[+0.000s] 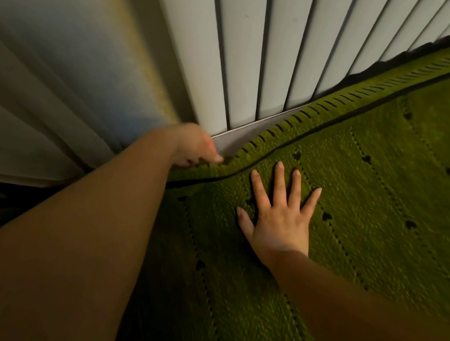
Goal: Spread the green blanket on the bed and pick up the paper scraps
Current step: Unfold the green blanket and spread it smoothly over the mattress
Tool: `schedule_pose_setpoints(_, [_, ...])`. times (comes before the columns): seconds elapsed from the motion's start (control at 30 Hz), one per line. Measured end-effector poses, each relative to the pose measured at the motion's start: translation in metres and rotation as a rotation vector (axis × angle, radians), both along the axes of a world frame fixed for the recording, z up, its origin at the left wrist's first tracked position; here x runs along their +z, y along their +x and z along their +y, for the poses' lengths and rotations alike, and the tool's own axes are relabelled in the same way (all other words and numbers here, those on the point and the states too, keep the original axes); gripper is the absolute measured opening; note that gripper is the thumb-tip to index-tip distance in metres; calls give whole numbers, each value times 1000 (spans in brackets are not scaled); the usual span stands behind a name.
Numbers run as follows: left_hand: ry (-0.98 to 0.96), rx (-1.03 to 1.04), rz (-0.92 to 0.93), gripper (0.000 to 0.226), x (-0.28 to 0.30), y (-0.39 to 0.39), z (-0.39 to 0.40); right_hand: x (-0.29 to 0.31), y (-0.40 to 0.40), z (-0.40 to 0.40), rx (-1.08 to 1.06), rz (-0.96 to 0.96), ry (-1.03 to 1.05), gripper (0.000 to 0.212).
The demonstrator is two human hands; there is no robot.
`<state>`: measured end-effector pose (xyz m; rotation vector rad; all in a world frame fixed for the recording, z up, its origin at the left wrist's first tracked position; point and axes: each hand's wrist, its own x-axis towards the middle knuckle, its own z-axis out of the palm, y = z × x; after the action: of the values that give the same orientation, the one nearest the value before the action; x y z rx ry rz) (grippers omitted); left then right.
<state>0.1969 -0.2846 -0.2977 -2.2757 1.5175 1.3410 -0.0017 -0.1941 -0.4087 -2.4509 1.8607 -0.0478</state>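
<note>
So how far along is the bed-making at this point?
The green blanket already covers the bed in view. In hand: the left hand grips its far edge by the vertical blinds while the right hand presses flat on it. Left: no paper scraps are visible, so collecting them seems still ahead.

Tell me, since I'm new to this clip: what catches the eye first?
The green blanket fills the lower right, spread up to the white blinds. The right hand lies flat on it with fingers splayed. The left hand grips its far edge by the curtain.
</note>
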Motion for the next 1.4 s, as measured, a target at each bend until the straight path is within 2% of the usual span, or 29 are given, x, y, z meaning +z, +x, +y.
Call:
schedule_pose_setpoints(0.03, [-126, 86, -18, 20, 2, 7, -5, 0, 0, 0, 3, -4, -1, 75])
schedule_pose_setpoints(0.1, [-373, 183, -242, 25, 0, 20, -13, -1, -1, 0, 7, -13, 0, 75])
schedule_pose_setpoints(0.17, [-554, 194, -438, 20, -9, 11, -11, -2, -2, -1, 9, -7, 10, 75])
schedule_pose_setpoints(0.23, [-619, 252, -493, 34, -25, -13, 2, -2, -1, -3, 8, 1, 21, 75])
schedule_pose_setpoints(0.3, [-645, 209, -514, 47, -42, -41, 24, 0, -1, -2, 7, 8, 41, 76])
schedule_pose_setpoints(0.37, [-593, 43, -476, 49, -58, -63, 45, 3, -1, -3, 17, 17, 63, 75])
schedule_pose_setpoints(0.43, [-401, -52, -444, 53, -68, -69, 57, 9, 0, -9, 37, 8, 81, 71])
schedule_pose_setpoints(0.57, [-87, 23, -387, 68, -63, -55, 42, 24, -6, -53, 64, -182, -15, 38])
schedule_pose_setpoints(0.67, [13, 67, -373, 89, -60, -53, 26, 41, -24, -113, 38, -311, -164, 26])
schedule_pose_setpoints(0.73, [28, 48, -403, 95, -62, -58, 26, 52, -39, -159, -8, -308, -213, 25])
schedule_pose_setpoints(0.77, [29, 41, -412, 97, -63, -59, 25, 57, -46, -181, -9, -267, -157, 28])
schedule_pose_setpoints(0.83, [40, 32, -418, 102, -60, -57, 21, 65, -54, -216, 24, -195, 99, 34])
schedule_pose_setpoints(0.9, [54, 13, -404, 108, -55, -54, 14, 66, -55, -234, 75, -22, 288, 40])
schedule_pose_setpoints(0.97, [68, -11, -389, 115, -51, -49, 9, 65, -48, -241, 108, 157, 353, 44])
schedule_pose_setpoints(1.0, [69, -26, -386, 117, -50, -47, 6, 67, -46, -243, 100, 185, 368, 45])
schedule_pose_setpoints(1.13, [53, -57, -395, 121, -56, -40, 5, 65, -37, -252, 36, 40, 400, 41])
schedule_pose_setpoints(1.2, [34, -44, -388, 122, -58, -38, 6, 59, -28, -248, -32, -33, 305, 36])
schedule_pose_setpoints(1.3, [-2, -19, -391, 122, -59, -38, 6, 38, -18, -235, -189, -252, 60, 26])
schedule_pose_setpoints(1.4, [-38, -3, -390, 120, -64, -37, 6, 20, -18, -230, -215, -376, -14, 23])
